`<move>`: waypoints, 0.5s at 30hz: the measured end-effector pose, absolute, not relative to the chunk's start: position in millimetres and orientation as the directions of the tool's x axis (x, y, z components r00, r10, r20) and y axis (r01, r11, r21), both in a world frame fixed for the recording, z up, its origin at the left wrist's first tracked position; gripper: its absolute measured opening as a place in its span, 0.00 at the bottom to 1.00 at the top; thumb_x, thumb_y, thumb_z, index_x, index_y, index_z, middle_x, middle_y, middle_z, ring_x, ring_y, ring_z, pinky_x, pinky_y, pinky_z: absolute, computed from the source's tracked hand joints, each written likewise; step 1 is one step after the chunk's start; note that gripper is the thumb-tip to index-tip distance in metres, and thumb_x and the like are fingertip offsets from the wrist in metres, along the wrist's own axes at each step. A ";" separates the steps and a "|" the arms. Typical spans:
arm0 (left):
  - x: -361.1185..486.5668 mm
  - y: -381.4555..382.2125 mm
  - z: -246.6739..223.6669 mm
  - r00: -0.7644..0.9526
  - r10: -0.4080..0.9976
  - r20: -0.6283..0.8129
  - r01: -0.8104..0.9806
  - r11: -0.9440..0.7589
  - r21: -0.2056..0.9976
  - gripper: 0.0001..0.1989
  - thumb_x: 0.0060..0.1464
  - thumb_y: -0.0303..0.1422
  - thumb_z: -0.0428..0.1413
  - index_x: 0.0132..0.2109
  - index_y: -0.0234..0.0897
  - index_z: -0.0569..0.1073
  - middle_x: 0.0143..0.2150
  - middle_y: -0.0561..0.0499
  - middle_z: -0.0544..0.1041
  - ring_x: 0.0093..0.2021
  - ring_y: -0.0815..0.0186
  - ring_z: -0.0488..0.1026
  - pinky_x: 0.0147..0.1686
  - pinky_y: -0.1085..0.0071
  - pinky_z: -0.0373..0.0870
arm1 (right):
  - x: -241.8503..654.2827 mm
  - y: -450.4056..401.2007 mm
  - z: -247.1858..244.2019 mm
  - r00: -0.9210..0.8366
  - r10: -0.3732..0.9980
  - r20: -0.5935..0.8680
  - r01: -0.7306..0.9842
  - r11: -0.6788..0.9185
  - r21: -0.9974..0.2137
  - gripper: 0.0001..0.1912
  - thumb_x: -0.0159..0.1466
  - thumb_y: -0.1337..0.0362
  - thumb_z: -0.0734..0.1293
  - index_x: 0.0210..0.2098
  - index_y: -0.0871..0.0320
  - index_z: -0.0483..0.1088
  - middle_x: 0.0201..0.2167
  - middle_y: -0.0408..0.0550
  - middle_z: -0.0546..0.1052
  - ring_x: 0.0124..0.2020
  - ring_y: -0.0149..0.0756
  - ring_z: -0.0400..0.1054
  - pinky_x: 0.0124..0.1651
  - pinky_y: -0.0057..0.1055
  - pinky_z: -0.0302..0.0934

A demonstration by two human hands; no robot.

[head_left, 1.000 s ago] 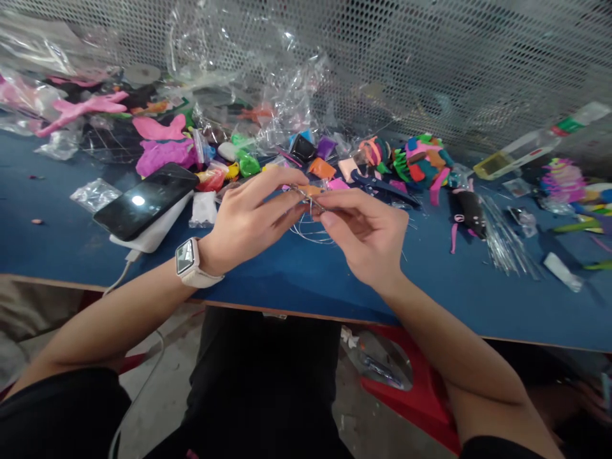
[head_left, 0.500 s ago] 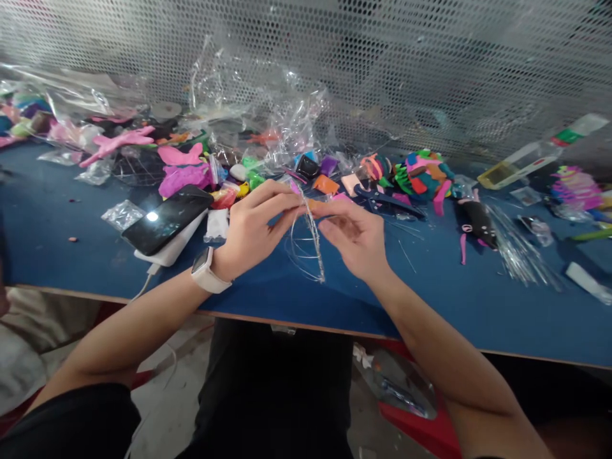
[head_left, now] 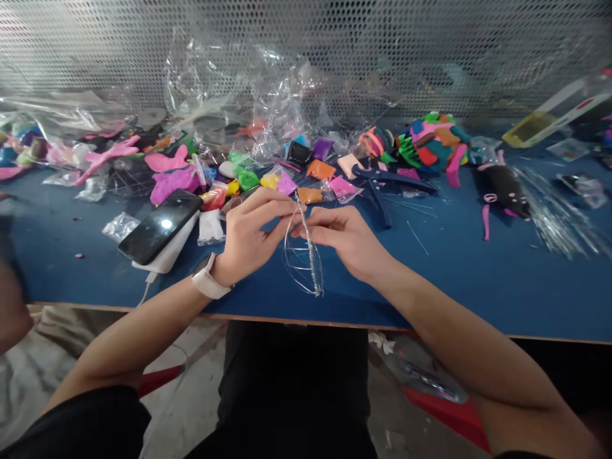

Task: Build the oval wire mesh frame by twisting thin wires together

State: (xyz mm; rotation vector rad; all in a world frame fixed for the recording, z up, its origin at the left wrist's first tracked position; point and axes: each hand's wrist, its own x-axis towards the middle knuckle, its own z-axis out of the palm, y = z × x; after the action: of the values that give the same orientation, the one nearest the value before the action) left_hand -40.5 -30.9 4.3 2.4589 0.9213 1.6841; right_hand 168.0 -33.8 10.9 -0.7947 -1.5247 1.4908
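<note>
A wire frame [head_left: 313,261], bent from thin silvery wire with a twisted spine and curved ribs, hangs between my hands above the blue table. My left hand [head_left: 255,229], with a watch at its wrist, pinches its upper end from the left. From the right, the fingertips of my right hand [head_left: 342,236] close on the same upper part. Just beyond my fingers lie small packets of coloured clay, among them an orange packet [head_left: 321,169] and a pink packet [head_left: 343,189]. The fingertips partly hide the top of the frame.
Dark-handled pliers [head_left: 380,197] lie behind my right hand. A phone [head_left: 160,226] rests on a white block with a cable at left. Loose wires [head_left: 559,217] and a black clay figure [head_left: 504,191] are at right. Another person's arm [head_left: 12,309] shows at the left edge.
My right hand has moved left and its fingers have closed in on the wire frame beside my left fingertips. The view has shifted a little to the right.
</note>
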 end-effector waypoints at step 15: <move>-41.6 -22.7 -0.8 0.186 0.512 0.839 0.437 -0.807 0.396 0.04 0.74 0.34 0.62 0.47 0.42 0.81 0.40 0.51 0.81 0.40 0.66 0.78 0.40 0.66 0.76 | 169.3 -28.2 7.2 -0.337 0.932 0.136 -0.120 0.101 -0.988 0.08 0.67 0.56 0.75 0.35 0.53 0.84 0.21 0.37 0.70 0.25 0.30 0.62 0.29 0.33 0.56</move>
State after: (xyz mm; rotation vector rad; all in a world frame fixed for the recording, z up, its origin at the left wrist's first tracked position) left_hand -41.6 -22.7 -0.8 2.3661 0.9488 1.7183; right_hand 169.3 -28.2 7.2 -0.8572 -1.4362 1.4112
